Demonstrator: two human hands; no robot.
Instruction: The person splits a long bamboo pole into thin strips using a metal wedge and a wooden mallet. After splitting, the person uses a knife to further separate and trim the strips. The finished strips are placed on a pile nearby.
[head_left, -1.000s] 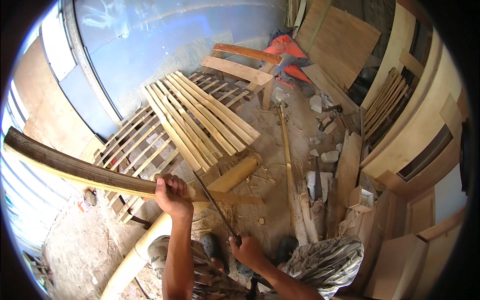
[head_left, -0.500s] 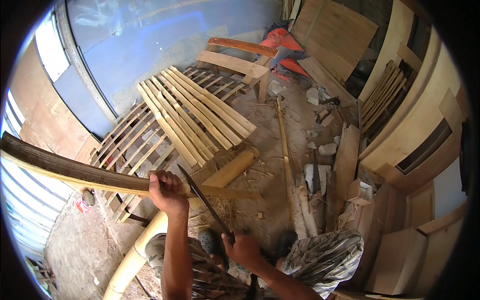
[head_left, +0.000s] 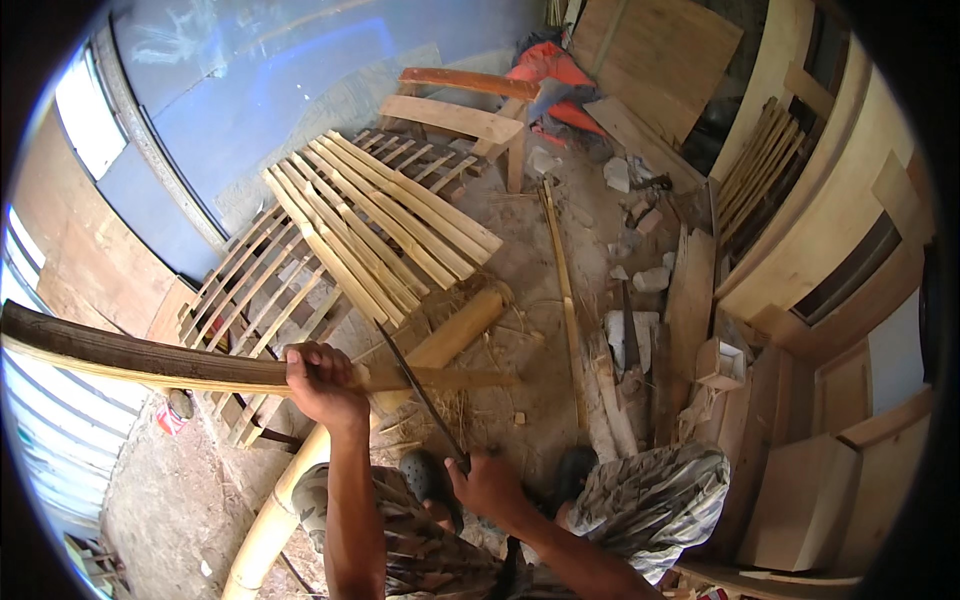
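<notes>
My left hand is closed round a long split bamboo strip, dark on its inner face and pale along its edge. The strip runs from the far left, through my grip, to a tapering end right of the blade. In my right hand is the handle of a long, dark, narrow-bladed machete. Its blade slants up and left across the strip, just right of my left hand. Beneath both lies a thick bamboo pole, running from lower left to upper right.
Several split bamboo slats lie on a slatted rack ahead. A low wooden bench stands behind. One thin bamboo strip lies on the dirt floor. Boards and rubble are at right, beside wooden panels.
The view has shifted slightly. The machete blade's tip now points a little farther up and right relative to my left hand. Both hands keep their grips.
</notes>
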